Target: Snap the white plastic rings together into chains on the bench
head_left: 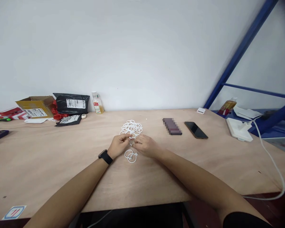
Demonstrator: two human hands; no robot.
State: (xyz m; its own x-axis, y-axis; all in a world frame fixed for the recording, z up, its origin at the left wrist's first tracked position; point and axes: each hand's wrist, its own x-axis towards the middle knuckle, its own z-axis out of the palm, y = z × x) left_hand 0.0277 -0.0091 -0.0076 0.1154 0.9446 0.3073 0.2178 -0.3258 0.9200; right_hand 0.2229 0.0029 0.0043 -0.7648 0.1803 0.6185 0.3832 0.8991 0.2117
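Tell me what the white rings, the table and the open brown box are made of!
White rings: probably plastic with a smooth finish, being evenly white and holding round shapes.
Table: seemingly wood or a wood-look sheet, fairly dull, with streaky grain.
Open brown box: likely cardboard, fairly matte, with stiff folded flaps.

Table [61,152] | heaped white rings [131,127] (2 lie apart) | phone [196,130] | cardboard box [37,105]

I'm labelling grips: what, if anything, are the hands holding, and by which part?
A white ring, held between the left hand and the right hand; exactly which part each grips is too small to tell.
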